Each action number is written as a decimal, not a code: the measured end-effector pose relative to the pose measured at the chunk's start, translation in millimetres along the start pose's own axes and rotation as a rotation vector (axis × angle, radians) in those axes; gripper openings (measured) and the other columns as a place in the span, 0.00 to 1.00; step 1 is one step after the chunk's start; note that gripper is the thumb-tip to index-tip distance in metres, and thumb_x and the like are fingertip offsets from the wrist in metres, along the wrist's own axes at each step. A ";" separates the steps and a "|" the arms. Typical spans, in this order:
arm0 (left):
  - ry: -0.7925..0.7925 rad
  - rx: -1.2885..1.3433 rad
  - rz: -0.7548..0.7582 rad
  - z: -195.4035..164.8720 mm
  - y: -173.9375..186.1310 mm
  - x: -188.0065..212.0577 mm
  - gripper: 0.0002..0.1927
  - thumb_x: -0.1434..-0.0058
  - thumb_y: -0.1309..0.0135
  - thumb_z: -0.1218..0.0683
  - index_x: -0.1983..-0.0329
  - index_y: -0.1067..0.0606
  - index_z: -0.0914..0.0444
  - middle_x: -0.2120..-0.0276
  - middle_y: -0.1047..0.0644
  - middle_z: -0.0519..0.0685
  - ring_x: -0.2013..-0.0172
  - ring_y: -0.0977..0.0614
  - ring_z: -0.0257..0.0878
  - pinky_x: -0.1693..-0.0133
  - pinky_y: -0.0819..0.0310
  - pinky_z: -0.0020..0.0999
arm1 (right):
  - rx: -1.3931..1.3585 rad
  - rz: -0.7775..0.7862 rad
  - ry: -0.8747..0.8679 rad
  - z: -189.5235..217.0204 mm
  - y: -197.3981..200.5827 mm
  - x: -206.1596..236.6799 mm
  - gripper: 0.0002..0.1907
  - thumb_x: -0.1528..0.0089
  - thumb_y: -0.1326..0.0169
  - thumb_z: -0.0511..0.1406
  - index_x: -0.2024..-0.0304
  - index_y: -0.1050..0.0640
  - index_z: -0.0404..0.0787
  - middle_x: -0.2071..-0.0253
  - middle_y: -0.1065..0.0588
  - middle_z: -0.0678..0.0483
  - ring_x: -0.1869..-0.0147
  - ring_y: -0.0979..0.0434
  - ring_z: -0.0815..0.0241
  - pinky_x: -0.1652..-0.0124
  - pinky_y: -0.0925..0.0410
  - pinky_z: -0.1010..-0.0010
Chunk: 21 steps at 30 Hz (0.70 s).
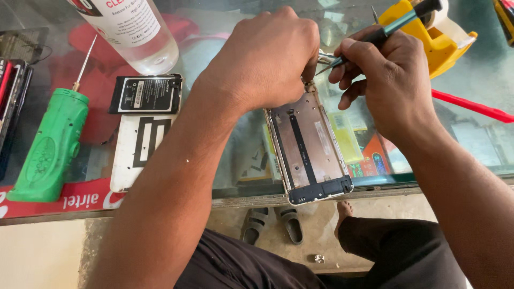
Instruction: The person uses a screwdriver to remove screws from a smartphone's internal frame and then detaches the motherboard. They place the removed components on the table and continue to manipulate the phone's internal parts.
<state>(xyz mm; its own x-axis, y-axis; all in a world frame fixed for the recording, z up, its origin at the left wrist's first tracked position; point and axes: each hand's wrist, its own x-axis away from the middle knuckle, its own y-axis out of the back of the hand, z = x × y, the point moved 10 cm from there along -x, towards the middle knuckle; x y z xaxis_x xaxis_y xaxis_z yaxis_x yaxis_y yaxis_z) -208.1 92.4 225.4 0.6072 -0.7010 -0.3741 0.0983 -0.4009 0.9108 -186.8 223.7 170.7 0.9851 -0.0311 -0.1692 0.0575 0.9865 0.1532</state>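
Left hand (265, 59) clenched on the top of the phone frame (309, 150); right hand (388, 75) grips a screwdriver (383, 33) at it

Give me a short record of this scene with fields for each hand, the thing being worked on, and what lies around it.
left hand: pressed on top end of opened phone frame
right hand: gripping dark-handled tool, tip at frame's top
surface: glass counter
left side: green electric screwdriver, black battery, white back cover, clear bottle
right side: yellow tape dispenser, red stick
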 end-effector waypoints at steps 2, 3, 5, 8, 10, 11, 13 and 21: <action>-0.032 -0.068 -0.004 -4.7 1.0 -0.1 0.10 0.64 0.37 0.63 0.78 0.16 0.57 0.71 0.18 0.58 0.70 0.16 0.55 0.67 0.22 0.49 | -0.011 0.006 0.002 1.0 -1.3 -0.1 0.10 0.28 0.50 0.36 0.57 0.24 0.33 0.68 0.23 0.50 0.67 0.22 0.64 0.73 0.26 0.72; -0.022 -0.095 0.024 -4.6 -1.6 -0.9 0.10 0.63 0.38 0.63 0.77 0.16 0.58 0.71 0.18 0.58 0.69 0.16 0.55 0.66 0.21 0.49 | -0.020 0.010 0.006 1.7 -2.0 -0.6 0.10 0.28 0.50 0.36 0.57 0.24 0.33 0.68 0.23 0.50 0.67 0.22 0.64 0.73 0.26 0.72; 0.015 -0.102 0.078 -2.9 -6.0 -2.1 0.10 0.63 0.38 0.63 0.76 0.16 0.59 0.71 0.18 0.58 0.68 0.15 0.55 0.66 0.21 0.48 | -0.028 0.016 0.009 2.4 -2.5 -0.7 0.11 0.28 0.50 0.36 0.56 0.24 0.32 0.67 0.23 0.50 0.67 0.22 0.63 0.73 0.26 0.72; 0.078 -0.044 0.131 -0.2 -9.3 -1.7 0.08 0.61 0.39 0.64 0.76 0.17 0.62 0.72 0.19 0.59 0.69 0.15 0.54 0.66 0.21 0.47 | -0.013 0.024 0.006 0.9 -3.3 -1.3 0.11 0.28 0.50 0.36 0.55 0.23 0.32 0.66 0.22 0.48 0.66 0.21 0.62 0.72 0.25 0.71; 0.094 -0.006 0.135 0.3 -8.4 -2.8 0.07 0.59 0.39 0.64 0.75 0.17 0.62 0.72 0.19 0.61 0.69 0.15 0.54 0.65 0.20 0.46 | 0.008 0.027 0.001 -0.2 -3.7 1.9 0.11 0.28 0.50 0.35 0.53 0.23 0.32 0.64 0.20 0.46 0.65 0.19 0.62 0.71 0.24 0.71; 0.103 0.026 0.136 1.3 -8.0 -3.3 0.07 0.59 0.39 0.63 0.75 0.17 0.62 0.72 0.19 0.60 0.69 0.15 0.53 0.64 0.20 0.45 | 0.014 0.020 0.025 3.1 -2.8 4.6 0.11 0.28 0.50 0.35 0.52 0.23 0.31 0.63 0.20 0.46 0.63 0.18 0.61 0.68 0.23 0.71; 0.123 0.092 0.138 4.6 -8.6 -3.6 0.07 0.59 0.39 0.63 0.75 0.17 0.62 0.73 0.19 0.59 0.70 0.14 0.52 0.64 0.19 0.43 | 0.025 0.008 0.071 11.2 -3.4 19.2 0.10 0.27 0.49 0.33 0.50 0.23 0.31 0.60 0.20 0.46 0.58 0.16 0.59 0.62 0.21 0.71; 0.016 0.073 0.044 5.4 -9.2 -8.0 0.02 0.54 0.41 0.62 0.76 0.19 0.66 0.78 0.22 0.63 0.75 0.17 0.56 0.68 0.22 0.46 | 0.459 -0.162 0.155 57.2 -21.2 114.3 0.13 0.34 0.44 0.31 0.48 0.22 0.34 0.55 0.17 0.47 0.55 0.14 0.60 0.57 0.22 0.69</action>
<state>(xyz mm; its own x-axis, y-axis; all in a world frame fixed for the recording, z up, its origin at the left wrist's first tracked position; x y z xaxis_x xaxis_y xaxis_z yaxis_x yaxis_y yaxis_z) -218.1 98.5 219.0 0.6219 -0.7096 -0.3311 0.0142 -0.4125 0.9108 -66.2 190.0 203.8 0.9240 -0.1198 -0.3631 0.3074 0.7975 0.5191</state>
